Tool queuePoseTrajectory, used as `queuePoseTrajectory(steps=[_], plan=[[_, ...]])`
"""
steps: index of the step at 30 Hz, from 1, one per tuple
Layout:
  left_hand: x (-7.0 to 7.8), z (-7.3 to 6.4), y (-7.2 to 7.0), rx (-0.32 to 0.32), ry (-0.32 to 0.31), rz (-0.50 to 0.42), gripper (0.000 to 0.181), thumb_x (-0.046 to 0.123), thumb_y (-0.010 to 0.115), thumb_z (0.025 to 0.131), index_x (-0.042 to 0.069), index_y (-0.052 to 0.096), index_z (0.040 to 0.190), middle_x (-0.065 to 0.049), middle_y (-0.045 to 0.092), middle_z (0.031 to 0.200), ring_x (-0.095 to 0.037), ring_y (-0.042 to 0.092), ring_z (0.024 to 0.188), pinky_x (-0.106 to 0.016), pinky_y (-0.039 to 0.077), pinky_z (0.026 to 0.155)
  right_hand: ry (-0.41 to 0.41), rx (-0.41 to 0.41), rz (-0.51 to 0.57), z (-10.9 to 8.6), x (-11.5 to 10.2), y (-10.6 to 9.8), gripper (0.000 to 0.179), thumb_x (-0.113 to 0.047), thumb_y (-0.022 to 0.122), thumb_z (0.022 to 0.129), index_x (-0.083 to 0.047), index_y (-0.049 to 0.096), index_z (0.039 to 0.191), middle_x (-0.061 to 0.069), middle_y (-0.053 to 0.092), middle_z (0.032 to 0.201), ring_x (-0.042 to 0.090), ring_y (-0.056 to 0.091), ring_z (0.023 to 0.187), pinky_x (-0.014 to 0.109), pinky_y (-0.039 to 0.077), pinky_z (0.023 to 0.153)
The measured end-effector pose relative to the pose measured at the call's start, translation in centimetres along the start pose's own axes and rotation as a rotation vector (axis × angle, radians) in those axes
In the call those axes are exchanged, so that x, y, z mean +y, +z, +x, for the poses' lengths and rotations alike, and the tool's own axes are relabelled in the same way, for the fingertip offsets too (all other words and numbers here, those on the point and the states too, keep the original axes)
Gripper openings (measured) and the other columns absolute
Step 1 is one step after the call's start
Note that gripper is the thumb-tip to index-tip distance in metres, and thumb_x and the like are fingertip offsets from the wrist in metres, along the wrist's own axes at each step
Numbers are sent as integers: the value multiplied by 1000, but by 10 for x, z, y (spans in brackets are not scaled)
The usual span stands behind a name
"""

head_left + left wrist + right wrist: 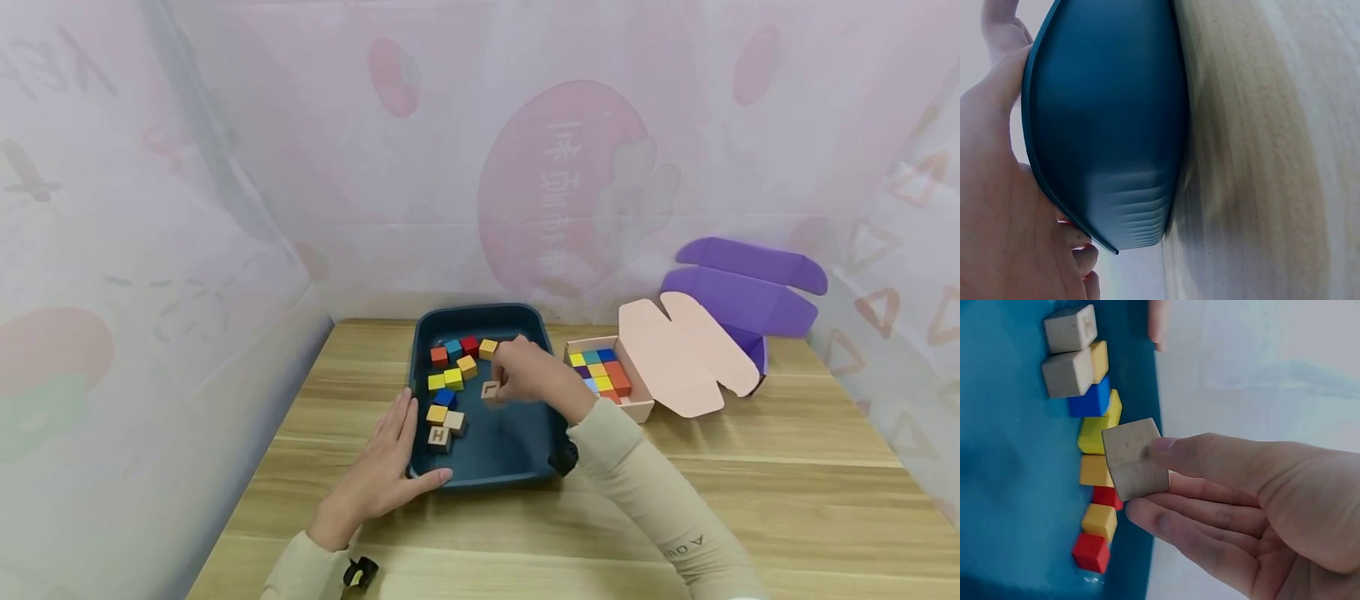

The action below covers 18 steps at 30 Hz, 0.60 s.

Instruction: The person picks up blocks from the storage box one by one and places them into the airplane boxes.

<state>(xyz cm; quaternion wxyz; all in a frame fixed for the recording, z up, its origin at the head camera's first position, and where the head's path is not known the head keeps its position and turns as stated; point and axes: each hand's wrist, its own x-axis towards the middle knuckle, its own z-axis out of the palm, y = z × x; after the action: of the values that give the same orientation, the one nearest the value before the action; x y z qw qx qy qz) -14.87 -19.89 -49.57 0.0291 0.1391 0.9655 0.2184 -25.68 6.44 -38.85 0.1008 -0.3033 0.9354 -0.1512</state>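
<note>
My right hand [528, 372] pinches a plain wooden letter cube [490, 390] between thumb and fingers, over the dark blue tray [498, 481]. An L shows on the cube in the head view; its faces in the right wrist view look bare. My left hand [381, 462] rests on the tray's near left corner, fingers straight along the left rim and thumb over the front rim. Along the tray's left side lie several coloured cubes, among them a blue cube [446, 397], a yellow cube [453, 379] and a wooden H cube [439, 439].
Right of the tray stands an open pale pink box [637, 412] with several coloured blocks [617, 377] inside. Behind it is an open purple box [742, 300]. A printed curtain [420, 167] borders the wooden table [750, 483] at the back and sides.
</note>
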Motion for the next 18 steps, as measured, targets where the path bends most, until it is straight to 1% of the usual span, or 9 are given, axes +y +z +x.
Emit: queuePoseTrajectory(steps=[2,6,11,14,18], plan=[[0,0,0,1,-3,4,121,74,64,90,5,6,170,-12,-4,180,-38,6,167,-63,15,133,1,32,15,-7,3,-6,11,-19,87,89,-13,80,83,-1,74,83,13,62,70,27,59,68],[1,1,0,3,-6,13,121,75,64,90,5,6,170,-11,-4,180,-38,6,167,-63,15,132,-8,92,59,-23,12,-19,8,-16,85,90,-10,81,90,3,78,88,14,66,73,28,62,71],[1,1,1,3,5,16,121,75,64,90,5,6,170,-12,-4,180,-37,6,167,-62,15,133,-3,163,94,-42,27,-30,12,-14,82,91,-4,81,98,7,82,94,14,76,83,32,66,78],[2,1,1,5,13,10,121,74,64,90,4,7,170,-13,-3,180,-37,6,167,-63,15,133,43,201,108,-55,37,-35,11,-16,82,92,-6,81,96,6,82,93,14,77,83,32,65,77],[2,1,2,4,14,6,121,76,63,90,4,7,170,-12,-3,180,-37,6,167,-62,15,133,112,280,115,-70,52,-38,8,-15,81,91,-7,81,90,6,81,88,14,75,78,34,63,73]])
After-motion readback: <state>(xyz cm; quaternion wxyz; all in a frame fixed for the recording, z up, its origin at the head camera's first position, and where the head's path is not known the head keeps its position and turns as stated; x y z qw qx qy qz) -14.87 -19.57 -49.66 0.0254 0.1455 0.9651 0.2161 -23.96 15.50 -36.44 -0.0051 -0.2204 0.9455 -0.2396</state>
